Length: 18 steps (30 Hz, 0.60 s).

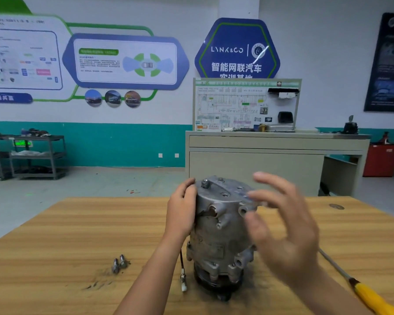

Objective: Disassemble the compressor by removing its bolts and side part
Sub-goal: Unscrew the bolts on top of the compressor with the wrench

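Note:
A grey metal compressor (pixel 218 235) stands upright on the wooden table (pixel 77 235). Its top cover (pixel 225 189) has several bolt holes, and one bolt (pixel 205 183) still sticks up at the top left. My left hand (pixel 181 212) grips the upper left side of the body. My right hand (pixel 284 226) hovers at the right of the cover, motion-blurred, with fingers spread and nothing visibly in it. Two removed bolts (pixel 119 263) lie on the table to the left. A short wire with a white plug (pixel 183 281) hangs from the compressor's lower left.
A screwdriver with a yellow handle (pixel 371 297) lies at the right of the table. Dark grime marks the wood near the loose bolts. Beyond the table stand a beige cabinet (pixel 271 160) with a display board and metal shelves (pixel 32 155) at the far left.

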Each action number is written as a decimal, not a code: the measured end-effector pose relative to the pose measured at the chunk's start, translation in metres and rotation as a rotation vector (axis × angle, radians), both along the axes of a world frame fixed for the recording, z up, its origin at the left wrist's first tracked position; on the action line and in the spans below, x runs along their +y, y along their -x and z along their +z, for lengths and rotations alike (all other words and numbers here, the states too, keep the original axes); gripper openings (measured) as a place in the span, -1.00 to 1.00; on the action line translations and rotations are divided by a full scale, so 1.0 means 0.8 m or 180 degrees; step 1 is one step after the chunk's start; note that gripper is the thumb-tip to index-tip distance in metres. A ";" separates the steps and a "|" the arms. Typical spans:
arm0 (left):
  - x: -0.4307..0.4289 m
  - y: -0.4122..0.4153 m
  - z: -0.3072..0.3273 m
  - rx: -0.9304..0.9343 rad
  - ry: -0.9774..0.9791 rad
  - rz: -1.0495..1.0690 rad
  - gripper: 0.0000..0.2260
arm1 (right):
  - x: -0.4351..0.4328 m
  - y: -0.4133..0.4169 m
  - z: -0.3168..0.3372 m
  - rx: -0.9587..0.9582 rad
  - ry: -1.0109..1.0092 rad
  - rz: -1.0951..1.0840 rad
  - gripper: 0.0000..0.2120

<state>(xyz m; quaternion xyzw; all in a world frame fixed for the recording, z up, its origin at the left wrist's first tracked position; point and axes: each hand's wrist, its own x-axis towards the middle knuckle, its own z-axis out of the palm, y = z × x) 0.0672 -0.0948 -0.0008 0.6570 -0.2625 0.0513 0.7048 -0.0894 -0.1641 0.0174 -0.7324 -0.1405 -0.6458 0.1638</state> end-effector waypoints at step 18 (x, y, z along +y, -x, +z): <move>-0.001 0.003 -0.002 -0.0238 0.0053 0.0180 -0.73 | -0.058 -0.210 0.103 0.3973 -0.0232 -0.0992 -0.50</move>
